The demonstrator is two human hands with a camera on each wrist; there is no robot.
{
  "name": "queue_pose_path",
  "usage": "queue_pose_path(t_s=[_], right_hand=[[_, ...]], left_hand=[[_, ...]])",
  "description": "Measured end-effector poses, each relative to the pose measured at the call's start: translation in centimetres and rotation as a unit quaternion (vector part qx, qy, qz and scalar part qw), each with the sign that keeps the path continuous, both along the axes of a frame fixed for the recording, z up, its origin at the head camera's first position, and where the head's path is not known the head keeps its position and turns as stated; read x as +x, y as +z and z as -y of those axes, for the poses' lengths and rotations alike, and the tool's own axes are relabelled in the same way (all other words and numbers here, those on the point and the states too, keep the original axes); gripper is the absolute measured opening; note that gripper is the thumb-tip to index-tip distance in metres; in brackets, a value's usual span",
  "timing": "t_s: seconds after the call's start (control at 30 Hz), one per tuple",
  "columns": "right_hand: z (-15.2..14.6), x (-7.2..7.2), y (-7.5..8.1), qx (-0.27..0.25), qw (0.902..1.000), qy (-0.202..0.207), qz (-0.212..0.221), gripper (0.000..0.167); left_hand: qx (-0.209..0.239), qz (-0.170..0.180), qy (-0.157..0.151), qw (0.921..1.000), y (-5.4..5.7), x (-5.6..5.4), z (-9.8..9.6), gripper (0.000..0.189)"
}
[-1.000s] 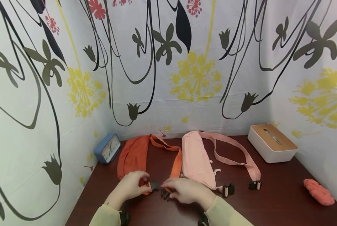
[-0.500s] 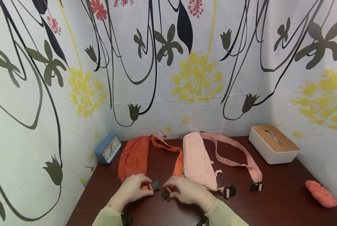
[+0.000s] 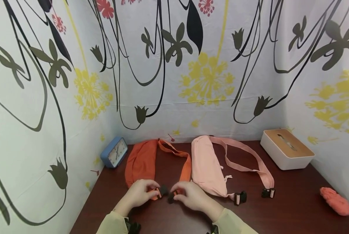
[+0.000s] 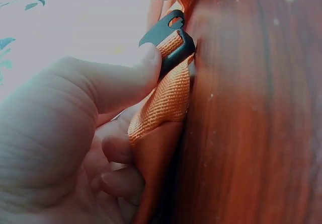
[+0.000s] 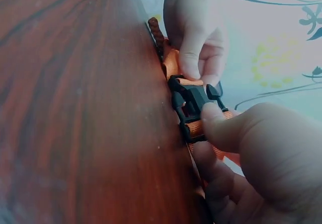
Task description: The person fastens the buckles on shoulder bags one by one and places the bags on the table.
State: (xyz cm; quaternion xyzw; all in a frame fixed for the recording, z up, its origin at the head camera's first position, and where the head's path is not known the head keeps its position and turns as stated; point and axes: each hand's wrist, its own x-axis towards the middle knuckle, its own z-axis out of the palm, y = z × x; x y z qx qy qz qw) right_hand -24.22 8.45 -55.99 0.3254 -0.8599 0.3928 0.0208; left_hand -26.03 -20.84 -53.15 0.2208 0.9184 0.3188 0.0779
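Near the front of the table, my left hand (image 3: 140,193) pinches the socket half of a black side-release buckle (image 4: 173,58) on the orange waist bag (image 3: 140,161), thumb over the webbing end. My right hand (image 3: 193,196) pinches the pronged half (image 5: 187,128), which sits on the end of the bag's orange strap (image 3: 186,169). In the head view the two halves face each other with a small gap. From the right wrist they overlap, the prongs at either side of the socket. The fingers behind the strap are partly hidden.
A pink waist bag (image 3: 207,169) lies right of the orange one, its black buckle halves (image 3: 240,197) apart. A blue alarm clock (image 3: 114,152) stands back left, a white tissue box (image 3: 291,159) with a wooden lid back right. A coral yarn bundle (image 3: 336,201) lies far right.
Both hands have kept hold of their buckle halves. The pronged half has turned from pointing toward the front edge to facing the socket half, and the gap has narrowed. The head view has shifted slightly.
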Motion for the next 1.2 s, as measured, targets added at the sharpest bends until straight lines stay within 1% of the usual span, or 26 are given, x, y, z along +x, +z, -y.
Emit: queue_pose_path(t_s=[0.13,0.23,0.33,0.47,0.57,0.73,0.87,1.0,1.2], right_hand=[[0.2,0.0,-0.1,-0.019,0.9989,-0.026,0.036,0.016],[0.3,0.0,-0.1,-0.027,0.9972,-0.049,0.05,0.016],[0.4,0.1,0.1,-0.036,0.9953,-0.064,0.062,0.016],[0.5,0.0,0.0,-0.05,0.9941,-0.067,0.068,0.014],[0.6,-0.3,-0.3,-0.067,0.9927,-0.072,0.071,0.012],[0.7,-0.3,-0.3,-0.091,0.987,-0.1,0.087,0.011],[1.0,-0.2,-0.2,-0.093,0.985,-0.117,0.085,0.012],[1.2,-0.1,-0.3,-0.09,0.9856,-0.121,0.076,0.012],[1.3,-0.2,-0.5,-0.093,0.985,-0.122,0.079,0.012]], left_hand=[[0.012,0.012,0.005,0.9999,0.1,0.1,0.0,0.018],[0.022,0.015,0.006,0.9996,0.1,0.0,0.0,0.019],[0.022,0.017,0.01,0.9996,0.1,0.0,0.0,0.017],[0.016,0.021,0.016,0.9995,0.0,0.0,0.0,0.012],[0.016,0.02,0.014,0.9996,0.0,0.2,0.0,0.01],[0.019,0.018,0.004,0.9996,-0.1,0.1,0.1,0.009],[0.024,0.023,0.002,0.9994,-0.1,0.0,0.1,0.008],[0.025,0.02,0.001,0.9995,-0.2,0.0,0.2,0.008],[0.024,0.02,0.002,0.9995,-0.1,0.0,0.2,0.009]])
